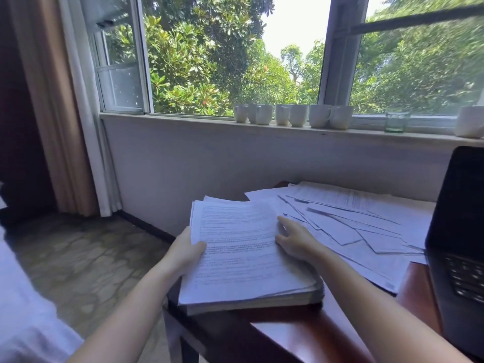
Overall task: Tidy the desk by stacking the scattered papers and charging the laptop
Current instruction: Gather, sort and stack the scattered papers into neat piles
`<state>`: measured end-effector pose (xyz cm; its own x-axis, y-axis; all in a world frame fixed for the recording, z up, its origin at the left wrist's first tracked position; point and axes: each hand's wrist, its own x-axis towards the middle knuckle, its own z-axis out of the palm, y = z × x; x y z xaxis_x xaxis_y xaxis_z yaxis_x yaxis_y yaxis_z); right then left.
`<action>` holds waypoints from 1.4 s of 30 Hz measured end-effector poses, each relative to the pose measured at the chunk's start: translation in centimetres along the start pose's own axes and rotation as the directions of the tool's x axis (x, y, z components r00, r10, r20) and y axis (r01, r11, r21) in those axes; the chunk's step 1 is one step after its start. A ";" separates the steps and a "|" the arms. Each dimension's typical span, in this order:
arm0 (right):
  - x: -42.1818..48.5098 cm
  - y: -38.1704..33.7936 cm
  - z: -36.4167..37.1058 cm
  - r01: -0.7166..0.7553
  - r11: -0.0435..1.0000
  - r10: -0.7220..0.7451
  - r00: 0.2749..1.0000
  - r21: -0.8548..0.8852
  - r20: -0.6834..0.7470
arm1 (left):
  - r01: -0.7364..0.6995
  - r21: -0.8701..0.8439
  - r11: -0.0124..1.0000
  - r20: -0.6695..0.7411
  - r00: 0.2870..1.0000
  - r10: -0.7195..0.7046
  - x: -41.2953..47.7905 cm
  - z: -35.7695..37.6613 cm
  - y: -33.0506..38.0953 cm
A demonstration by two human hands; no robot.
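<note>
A thick stack of printed papers (243, 255) lies at the left end of the dark wooden desk (309, 334). My left hand (187, 251) grips the stack's left edge, thumb on top. My right hand (293, 238) rests with straight, spread fingers at the stack's right edge, touching the top sheet. Several loose sheets (348, 224) lie scattered and overlapping across the desk to the right. An open black laptop (461, 244) stands at the right edge of view, its screen dark. No charger or cable is visible.
A window sill (183, 121) behind the desk carries several white mugs (296, 115) and a small glass jar (395, 123). A curtain (60, 113) hangs at the left. The desk's left edge drops to a stone-patterned floor (86, 255).
</note>
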<state>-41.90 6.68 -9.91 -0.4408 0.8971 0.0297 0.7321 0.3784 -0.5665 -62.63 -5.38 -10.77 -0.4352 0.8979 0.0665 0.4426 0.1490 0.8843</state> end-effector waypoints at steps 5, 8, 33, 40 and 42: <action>0.5 0.9 -0.1 -0.002 0.989 0.012 0.998 0.147 -0.068 | -0.011 -0.059 0.998 0.031 0.999 0.013 1.3 0.3 0.5; 0.4 1.5 -0.2 -0.009 0.986 0.021 0.997 0.168 -0.071 | -0.009 -0.073 0.997 0.042 0.999 0.012 2.0 0.7 0.4; 1.9 6.2 -3.2 -0.027 0.999 0.031 0.982 0.022 -0.188 | -0.240 0.677 0.696 0.253 0.964 0.087 4.3 7.0 5.8; 5.5 11.8 -6.8 -0.220 0.972 0.198 0.955 -0.085 -0.220 | -0.389 0.559 0.732 0.391 0.902 0.181 8.4 13.2 9.1; 7.0 12.7 -7.4 -0.260 0.957 0.224 0.944 -0.127 -0.241 | -0.377 0.598 0.707 0.352 0.916 0.190 10.1 14.5 9.4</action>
<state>-31.85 19.45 -10.80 -0.1268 0.9869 0.0999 0.8811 0.1583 -0.4456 -51.50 11.13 -8.52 -0.0386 0.9970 0.0667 0.9459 0.0149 0.3240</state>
